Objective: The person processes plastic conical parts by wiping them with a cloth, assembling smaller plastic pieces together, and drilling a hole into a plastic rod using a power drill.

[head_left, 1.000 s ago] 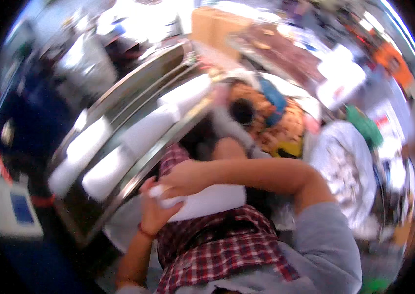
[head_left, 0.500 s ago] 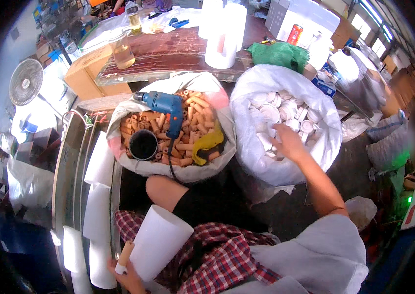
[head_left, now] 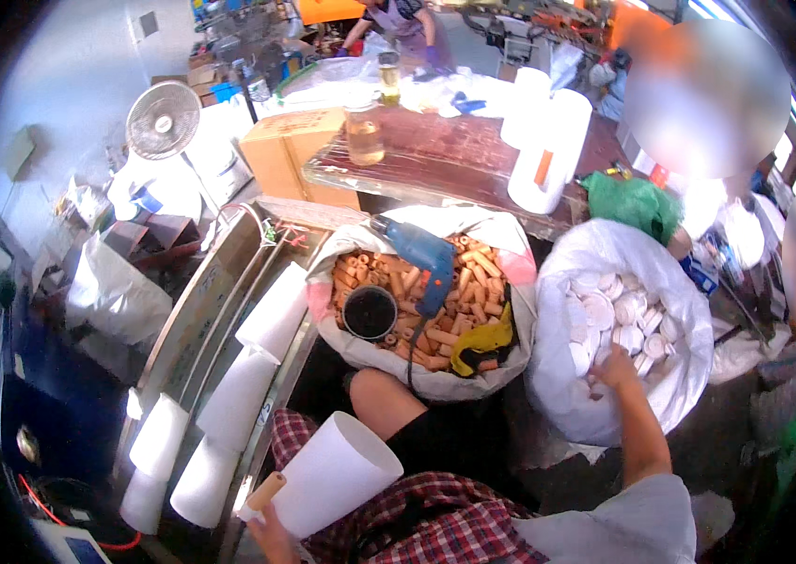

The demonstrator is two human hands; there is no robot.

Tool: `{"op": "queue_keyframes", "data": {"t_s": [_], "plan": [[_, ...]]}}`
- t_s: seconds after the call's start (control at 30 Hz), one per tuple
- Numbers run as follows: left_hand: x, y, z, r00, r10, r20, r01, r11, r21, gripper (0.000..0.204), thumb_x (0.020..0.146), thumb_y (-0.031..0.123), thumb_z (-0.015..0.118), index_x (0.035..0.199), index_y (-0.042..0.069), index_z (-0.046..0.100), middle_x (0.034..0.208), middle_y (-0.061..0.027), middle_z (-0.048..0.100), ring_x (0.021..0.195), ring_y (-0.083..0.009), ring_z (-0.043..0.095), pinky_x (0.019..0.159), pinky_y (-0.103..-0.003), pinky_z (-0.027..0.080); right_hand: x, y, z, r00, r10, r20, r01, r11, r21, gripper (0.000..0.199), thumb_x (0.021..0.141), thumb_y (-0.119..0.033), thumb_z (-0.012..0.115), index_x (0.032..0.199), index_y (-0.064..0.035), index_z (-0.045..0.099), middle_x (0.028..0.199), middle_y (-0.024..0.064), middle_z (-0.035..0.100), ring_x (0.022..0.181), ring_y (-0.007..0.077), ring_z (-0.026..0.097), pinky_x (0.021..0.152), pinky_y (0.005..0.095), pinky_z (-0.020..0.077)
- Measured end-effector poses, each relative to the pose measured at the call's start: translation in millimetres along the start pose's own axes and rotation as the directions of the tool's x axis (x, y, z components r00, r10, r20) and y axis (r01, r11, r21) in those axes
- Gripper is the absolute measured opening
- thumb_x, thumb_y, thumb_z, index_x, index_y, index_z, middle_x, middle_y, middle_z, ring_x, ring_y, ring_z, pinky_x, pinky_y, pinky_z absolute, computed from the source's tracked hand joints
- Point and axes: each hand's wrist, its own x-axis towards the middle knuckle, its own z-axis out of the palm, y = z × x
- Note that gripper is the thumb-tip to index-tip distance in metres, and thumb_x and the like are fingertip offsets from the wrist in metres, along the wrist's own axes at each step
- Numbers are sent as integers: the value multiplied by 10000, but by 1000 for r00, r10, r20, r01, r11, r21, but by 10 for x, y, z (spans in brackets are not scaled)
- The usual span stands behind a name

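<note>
My left hand [head_left: 274,534] is low in the view, closed round a short tan tube [head_left: 266,492] with a pale end. The tube lies against a white tapered cylinder [head_left: 332,479], which tilts over my lap with its wide, open end to the upper right. Whether the two are joined, I cannot tell. My right hand [head_left: 616,369] reaches into a white sack [head_left: 567,414] full of white round caps [head_left: 597,308]. Its fingers are drawn together among the caps, and their tips are partly hidden.
A second sack [head_left: 435,383] holds tan tubes [head_left: 482,263], a blue drill [head_left: 421,252], a dark cup [head_left: 370,313] and a yellow-black item [head_left: 482,343]. More white cylinders [head_left: 238,395] lie in a trough at left. Beyond stand a dark red table [head_left: 445,141] and a fan [head_left: 164,120]; a person [head_left: 407,28] works there.
The view has swung left, so the scene sits further right and lower. My right hand's spread fingers have drawn together among the caps. My left hand keeps its hold on the tube.
</note>
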Motion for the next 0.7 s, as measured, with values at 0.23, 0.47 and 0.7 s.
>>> {"op": "queue_keyframes", "data": {"t_s": [0.23,0.47,0.7], "plan": [[502,-608,-557,999,-12,41,16,995,-96,396,911,192,555,1251,16,454,1141,-116,541,1006,-209,550,826,-345,482,-259,-337,-480,952,-78,-296,95,994,45,822,633,-313,765,1252,81,394,1212,231,490,1086,372,522,921,383,425],[602,-533,-692,997,-26,68,31,996,-80,443,908,319,580,1221,12,519,1162,-64,572,1003,-174,568,855,-303,454,-1614,-2318,-1288,654,-711,-258,712,462,529,747,649,-118,778,1292,-47,405,1236,128,463,1091,255,493,849,349,473],[553,19,-762,833,538,129,-547,766,336,612,770,164,727,1279,36,411,1148,-145,555,1011,-202,575,881,-319,467,-2562,-3733,-1249,35,-980,-195,711,-113,694,793,646,-134,814,1306,-60,380,1244,117,470,1062,224,528,862,341,476]]}}
